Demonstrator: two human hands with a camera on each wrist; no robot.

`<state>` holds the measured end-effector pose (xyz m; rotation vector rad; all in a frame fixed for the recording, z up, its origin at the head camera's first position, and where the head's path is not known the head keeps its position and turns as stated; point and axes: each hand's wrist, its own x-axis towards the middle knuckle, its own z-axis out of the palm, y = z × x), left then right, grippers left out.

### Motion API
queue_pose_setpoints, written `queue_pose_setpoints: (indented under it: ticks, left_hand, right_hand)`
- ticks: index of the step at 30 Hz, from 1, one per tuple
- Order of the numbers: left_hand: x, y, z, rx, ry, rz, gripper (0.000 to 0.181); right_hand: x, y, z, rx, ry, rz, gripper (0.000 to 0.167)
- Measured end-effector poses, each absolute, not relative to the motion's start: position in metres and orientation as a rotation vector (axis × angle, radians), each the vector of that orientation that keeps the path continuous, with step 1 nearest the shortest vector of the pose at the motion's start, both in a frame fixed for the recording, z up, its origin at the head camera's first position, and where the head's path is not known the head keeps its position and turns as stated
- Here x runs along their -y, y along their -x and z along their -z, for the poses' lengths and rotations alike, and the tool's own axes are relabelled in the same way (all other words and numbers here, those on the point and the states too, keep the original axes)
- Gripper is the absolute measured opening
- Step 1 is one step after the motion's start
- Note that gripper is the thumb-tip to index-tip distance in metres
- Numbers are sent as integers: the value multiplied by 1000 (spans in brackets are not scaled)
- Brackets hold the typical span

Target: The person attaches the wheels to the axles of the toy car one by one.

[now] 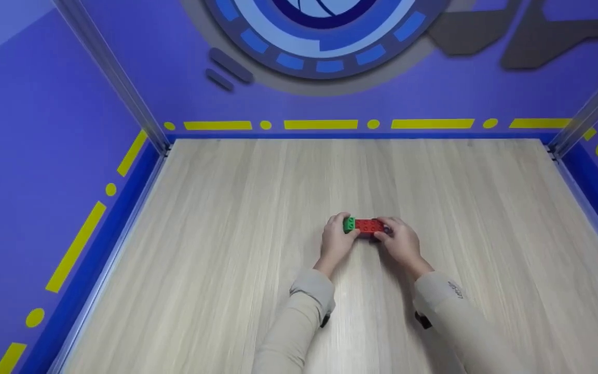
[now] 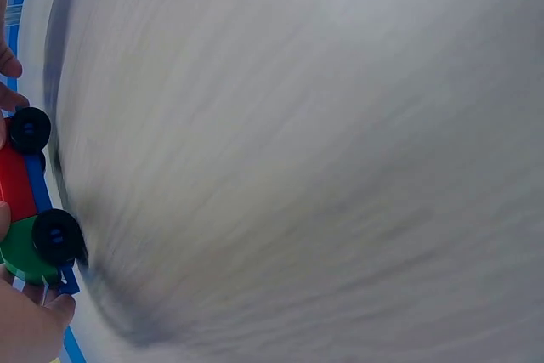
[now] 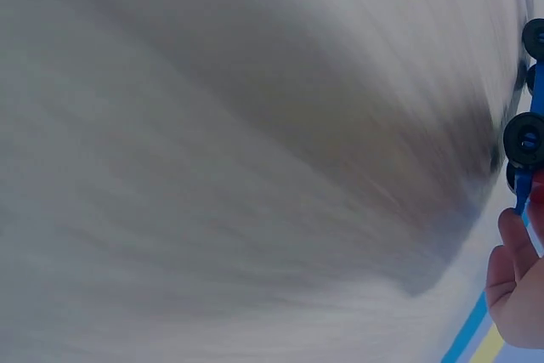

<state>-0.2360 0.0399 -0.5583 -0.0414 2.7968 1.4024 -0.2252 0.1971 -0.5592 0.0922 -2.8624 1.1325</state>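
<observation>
A toy car of building blocks is between both hands in the head view, with a red brick (image 1: 369, 225) and a green brick (image 1: 350, 224) on top. The left wrist view shows its blue base (image 2: 39, 184) and black wheels (image 2: 58, 237) from the side. My left hand (image 1: 336, 240) grips the green end, thumb at the near side and fingers at the far side. At the red end, my right hand (image 1: 403, 243) pinches the car between thumb and fingers. The right wrist view has a black wheel (image 3: 525, 140) just beyond the right fingertips. Whether the wheels touch the table cannot be told.
A pale wood-grain table (image 1: 216, 249) lies beneath the hands. Blue-purple panels with yellow marks stand behind it (image 1: 320, 109) and along both sides. A metal strip (image 1: 107, 270) runs down the table's left edge.
</observation>
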Motion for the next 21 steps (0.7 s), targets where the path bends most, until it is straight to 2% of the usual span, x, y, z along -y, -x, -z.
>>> queue_pose_setpoints:
  ticks: [15,21]
  left_hand:
    - [-39,238,561,-2818,-19,-1362,45]
    - [-30,236,562,-2793,-61,-1338,55]
  right_hand:
    - [-197,225,559,2915,-71,-1080,42]
    - [-203,226,553,2960,-83,-1165,49]
